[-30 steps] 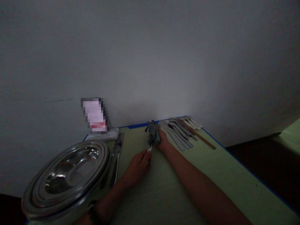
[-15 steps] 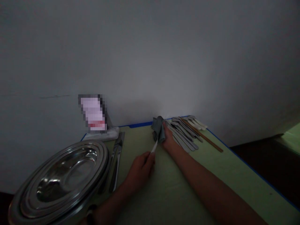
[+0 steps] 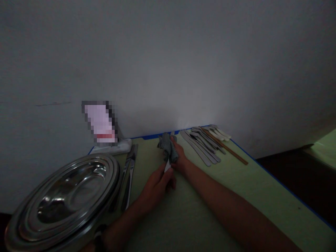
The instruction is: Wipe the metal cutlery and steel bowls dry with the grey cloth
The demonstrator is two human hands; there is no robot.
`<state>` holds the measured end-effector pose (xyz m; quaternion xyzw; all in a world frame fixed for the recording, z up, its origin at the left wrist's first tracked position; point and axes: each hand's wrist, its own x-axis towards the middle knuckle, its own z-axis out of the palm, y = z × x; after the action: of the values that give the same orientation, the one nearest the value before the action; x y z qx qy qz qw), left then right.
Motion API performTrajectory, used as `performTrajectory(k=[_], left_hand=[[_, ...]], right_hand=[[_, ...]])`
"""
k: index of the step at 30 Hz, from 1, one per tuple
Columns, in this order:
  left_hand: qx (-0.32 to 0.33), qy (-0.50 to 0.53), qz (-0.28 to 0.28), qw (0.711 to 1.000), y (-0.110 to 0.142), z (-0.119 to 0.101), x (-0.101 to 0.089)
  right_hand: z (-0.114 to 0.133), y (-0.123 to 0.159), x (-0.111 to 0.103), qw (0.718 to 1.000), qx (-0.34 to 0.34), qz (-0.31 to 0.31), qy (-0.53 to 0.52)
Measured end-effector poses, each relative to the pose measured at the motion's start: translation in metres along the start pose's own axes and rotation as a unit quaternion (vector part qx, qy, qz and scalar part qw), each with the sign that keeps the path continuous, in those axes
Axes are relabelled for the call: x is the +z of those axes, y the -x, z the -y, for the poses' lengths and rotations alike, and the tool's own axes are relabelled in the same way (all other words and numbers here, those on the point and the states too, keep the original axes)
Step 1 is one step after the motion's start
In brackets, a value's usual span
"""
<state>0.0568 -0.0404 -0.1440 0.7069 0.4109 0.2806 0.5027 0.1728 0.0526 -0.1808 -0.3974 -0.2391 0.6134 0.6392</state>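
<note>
My left hand (image 3: 159, 183) is closed on a flat, silvery piece of cutlery (image 3: 168, 165), which points away from me over the table. A crumpled grey cloth (image 3: 168, 147) is wrapped around its far part, so its kind is hard to make out. My right hand (image 3: 179, 155) grips that cloth from the right side. Just beyond the cloth shows a flat metal tip (image 3: 172, 133). Right of my right hand, several knives (image 3: 198, 148) lie side by side, with spoons or forks (image 3: 203, 138) beside them.
Stacked oval steel dishes (image 3: 70, 196) stand at the left, with several pieces of cutlery (image 3: 128, 178) lying beside them. A blurred phone (image 3: 99, 122) leans above a white pack (image 3: 112, 148) near the wall. Wooden chopsticks (image 3: 228, 148) and white-handled cutlery (image 3: 219, 133) lie at the right.
Both hands, with the cloth and the cutlery, shifted right, then back left. The cloth now sits closer to my left hand than half a second ago. The view has turned slightly.
</note>
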Motion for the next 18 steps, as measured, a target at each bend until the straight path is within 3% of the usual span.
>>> performTrajectory(k=[4, 11, 18], left_hand=[[-0.024, -0.044, -0.013, 0.999, -0.003, 0.000, 0.001], [-0.063, -0.050, -0.044, 0.996, -0.013, -0.005, -0.003], [-0.082, -0.031, -0.053, 0.995, -0.012, -0.006, -0.003]], right_hand=[[0.007, 0.009, 0.008, 0.998, 0.027, -0.037, -0.050], [0.005, 0.019, 0.020, 0.996, -0.047, -0.007, 0.076], [0.001, 0.016, 0.019, 0.997, -0.045, -0.031, 0.050]])
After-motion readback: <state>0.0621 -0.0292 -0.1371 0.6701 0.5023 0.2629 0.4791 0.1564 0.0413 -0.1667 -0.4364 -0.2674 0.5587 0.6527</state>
